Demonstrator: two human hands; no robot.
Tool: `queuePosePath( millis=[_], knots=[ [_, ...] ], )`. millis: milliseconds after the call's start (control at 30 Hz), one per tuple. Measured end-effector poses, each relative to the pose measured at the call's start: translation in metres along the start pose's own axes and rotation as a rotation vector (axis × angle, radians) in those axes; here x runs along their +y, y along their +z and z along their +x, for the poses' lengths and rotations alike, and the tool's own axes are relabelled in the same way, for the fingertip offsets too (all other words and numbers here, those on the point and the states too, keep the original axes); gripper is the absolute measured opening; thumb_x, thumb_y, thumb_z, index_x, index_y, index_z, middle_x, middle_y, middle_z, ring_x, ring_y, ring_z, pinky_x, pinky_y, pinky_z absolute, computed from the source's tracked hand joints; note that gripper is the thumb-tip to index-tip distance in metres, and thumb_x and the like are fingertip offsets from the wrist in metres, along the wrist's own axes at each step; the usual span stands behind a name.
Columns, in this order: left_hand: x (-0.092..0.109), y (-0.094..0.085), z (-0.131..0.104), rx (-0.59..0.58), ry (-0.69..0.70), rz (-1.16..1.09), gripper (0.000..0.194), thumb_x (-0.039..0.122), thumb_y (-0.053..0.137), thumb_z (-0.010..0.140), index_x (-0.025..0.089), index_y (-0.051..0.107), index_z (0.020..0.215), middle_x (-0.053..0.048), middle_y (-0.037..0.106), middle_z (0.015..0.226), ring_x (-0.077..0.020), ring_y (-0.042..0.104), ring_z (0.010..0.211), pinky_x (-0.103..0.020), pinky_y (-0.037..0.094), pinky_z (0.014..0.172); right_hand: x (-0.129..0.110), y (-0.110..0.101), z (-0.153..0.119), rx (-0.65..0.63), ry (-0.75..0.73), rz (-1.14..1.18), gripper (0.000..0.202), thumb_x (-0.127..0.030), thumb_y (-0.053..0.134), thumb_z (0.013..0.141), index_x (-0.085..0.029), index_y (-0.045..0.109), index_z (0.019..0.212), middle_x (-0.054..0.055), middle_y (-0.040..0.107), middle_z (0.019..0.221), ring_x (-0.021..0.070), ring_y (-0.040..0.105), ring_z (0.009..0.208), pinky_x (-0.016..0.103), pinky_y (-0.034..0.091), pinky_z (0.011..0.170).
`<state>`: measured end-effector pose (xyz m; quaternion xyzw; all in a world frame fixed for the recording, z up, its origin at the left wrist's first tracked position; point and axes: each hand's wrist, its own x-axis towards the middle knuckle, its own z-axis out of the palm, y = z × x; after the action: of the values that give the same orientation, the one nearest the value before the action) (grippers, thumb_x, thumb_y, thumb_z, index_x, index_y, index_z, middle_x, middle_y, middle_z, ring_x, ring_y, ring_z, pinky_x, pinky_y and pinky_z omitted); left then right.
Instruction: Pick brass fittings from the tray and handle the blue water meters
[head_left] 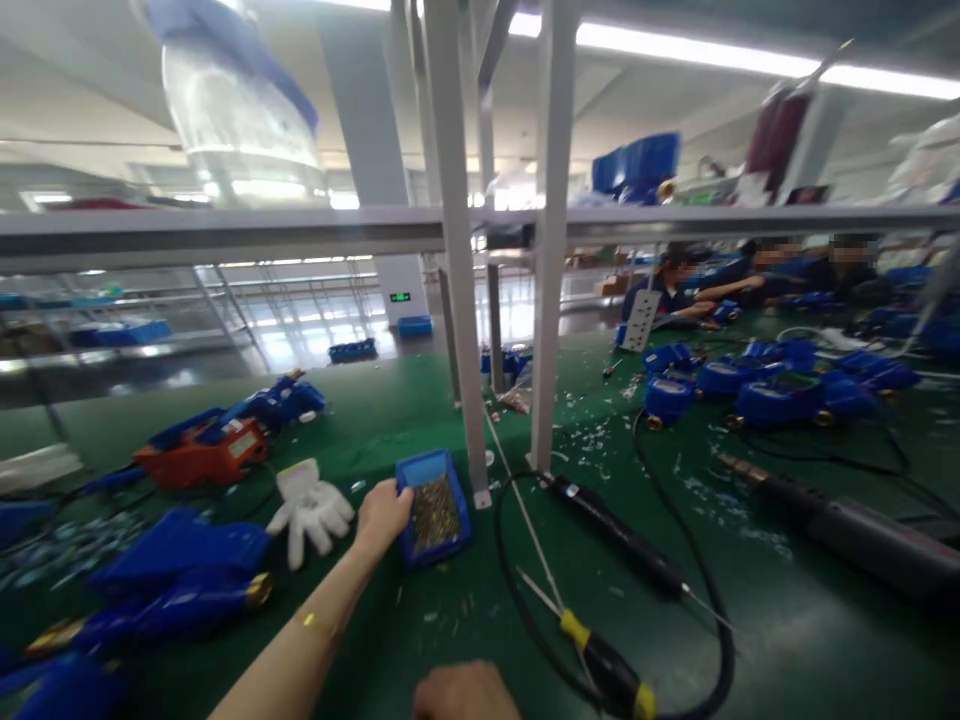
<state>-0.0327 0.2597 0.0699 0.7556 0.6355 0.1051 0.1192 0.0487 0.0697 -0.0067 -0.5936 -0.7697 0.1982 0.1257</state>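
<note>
Pinched between the thumb and fingers of the left hand (384, 515) is the left rim of the blue tray (466, 520), just below the centre of the frame. The grip is nearly closed, with the thumb over the rim and the fingers curled at its outer side. Small metal pieces (436, 515) lie in the tray, most of them in its middle and lower part. The left forearm (304, 640) comes up from the bottom edge, slanting right, with the back of the hand upward.

Only the back of the right hand (465, 690) shows, blurred and cut off at the bottom edge; whether it is open or closed, I cannot tell. It is below the tray and apart from it, left of the yellow-and-black screwdriver (611, 668).

A white glove (311, 512) lies just left of the left hand on the green bench (390, 655). Blue housings (180, 555) and an orange case (204, 455) are farther left. A metal post (459, 300) stands just right of the tray. Beyond it lie a slim black tool (622, 535) and, at the right edge, a thick dark tool (874, 540). People (679, 285) sit at upper right, near more blue housings.
</note>
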Motion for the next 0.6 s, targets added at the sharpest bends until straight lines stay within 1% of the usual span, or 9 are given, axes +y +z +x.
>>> queuePosePath(
  millis=[33, 67, 167, 233, 333, 400, 467, 533, 600],
  knots=[
    [0.0, 0.003, -0.003, 0.007, -0.016, 0.011, 0.026, 0.019, 0.043, 0.096, 0.01, 0.066, 0.086, -0.019, 0.07, 0.104, -0.029, 0.067, 0.101, -0.031, 0.048, 0.078, -0.003, 0.002, -0.006, 0.0, 0.007, 0.028, 0.015, -0.032, 0.063, 0.091, -0.019, 0.067, 0.087, 0.003, 0.071, 0.088, 0.0186, 0.067, 0.082, 0.026, 0.042, 0.065],
    [-0.001, 0.008, -0.005, 0.004, -0.024, 0.018, 0.024, 0.021, 0.046, 0.097, 0.011, 0.066, 0.088, -0.016, 0.07, 0.104, -0.0264, 0.067, 0.101, -0.031, 0.048, 0.081, -0.006, 0.004, -0.011, 0.0, 0.009, 0.056, 0.014, -0.028, 0.059, 0.093, -0.018, 0.067, 0.089, 0.004, 0.071, 0.092, 0.0196, 0.067, 0.087, 0.027, 0.04, 0.067],
    [-0.004, 0.024, -0.007, -0.017, -0.039, 0.029, 0.021, 0.028, 0.053, 0.099, 0.012, 0.065, 0.092, -0.008, 0.07, 0.098, -0.0207, 0.066, 0.094, -0.035, 0.051, 0.086, -0.008, 0.006, -0.019, -0.011, 0.014, 0.128, 0.016, -0.022, 0.051, 0.096, -0.018, 0.064, 0.088, 0.004, 0.069, 0.092, 0.0197, 0.066, 0.089, 0.028, 0.036, 0.069],
    [-0.004, 0.029, -0.008, 0.0, -0.036, 0.031, 0.022, 0.028, 0.051, 0.1, 0.012, 0.065, 0.093, -0.008, 0.07, 0.095, -0.0202, 0.066, 0.091, -0.034, 0.051, 0.084, -0.007, 0.005, -0.021, -0.014, 0.016, 0.155, 0.015, -0.02, 0.052, 0.096, -0.018, 0.063, 0.086, 0.003, 0.068, 0.089, 0.019, 0.065, 0.087, 0.028, 0.033, 0.069],
    [-0.003, 0.026, -0.011, 0.058, 0.007, 0.036, 0.025, 0.03, 0.049, 0.1, 0.011, 0.065, 0.098, -0.013, 0.07, 0.095, -0.0238, 0.067, 0.092, -0.031, 0.049, 0.08, -0.007, 0.002, -0.023, -0.012, 0.009, 0.168, 0.016, -0.019, 0.052, 0.096, -0.017, 0.062, 0.084, 0.002, 0.066, 0.087, 0.0181, 0.063, 0.085, 0.028, 0.03, 0.068],
    [-0.002, 0.018, -0.014, 0.125, 0.066, 0.042, 0.029, 0.034, 0.049, 0.101, 0.01, 0.061, 0.112, -0.016, 0.068, 0.105, -0.0263, 0.065, 0.101, -0.032, 0.047, 0.085, -0.007, 0.001, -0.023, -0.014, 0.01, 0.165, 0.017, -0.019, 0.052, 0.096, -0.017, 0.061, 0.082, 0.002, 0.066, 0.086, 0.0176, 0.062, 0.083, 0.028, 0.028, 0.067],
    [0.0, 0.01, -0.018, 0.175, 0.171, 0.053, 0.028, 0.031, 0.051, 0.1, 0.013, 0.057, 0.12, -0.014, 0.065, 0.116, -0.0253, 0.06, 0.112, -0.033, 0.044, 0.094, -0.008, 0.0, -0.023, -0.019, 0.014, 0.162, 0.018, -0.019, 0.052, 0.096, -0.017, 0.06, 0.081, 0.002, 0.065, 0.084, 0.0171, 0.061, 0.08, 0.028, 0.026, 0.065],
    [0.003, 0.004, -0.021, 0.149, 0.31, 0.07, 0.016, 0.025, 0.055, 0.097, 0.019, 0.063, 0.11, -0.007, 0.066, 0.113, -0.0219, 0.059, 0.112, -0.031, 0.041, 0.099, -0.008, 0.0, -0.023, -0.016, 0.014, 0.167, 0.018, -0.02, 0.052, 0.097, -0.017, 0.059, 0.08, 0.002, 0.065, 0.084, 0.0166, 0.061, 0.079, 0.028, 0.025, 0.064],
    [0.006, 0.002, -0.023, 0.06, 0.426, 0.098, 0.007, 0.019, 0.061, 0.091, 0.022, 0.068, 0.092, -0.001, 0.069, 0.097, -0.0199, 0.062, 0.101, -0.031, 0.041, 0.096, -0.007, 0.001, -0.023, -0.012, 0.01, 0.174, 0.019, -0.02, 0.052, 0.097, -0.017, 0.058, 0.079, 0.002, 0.064, 0.083, 0.0162, 0.06, 0.078, 0.028, 0.024, 0.064]
  ],
)
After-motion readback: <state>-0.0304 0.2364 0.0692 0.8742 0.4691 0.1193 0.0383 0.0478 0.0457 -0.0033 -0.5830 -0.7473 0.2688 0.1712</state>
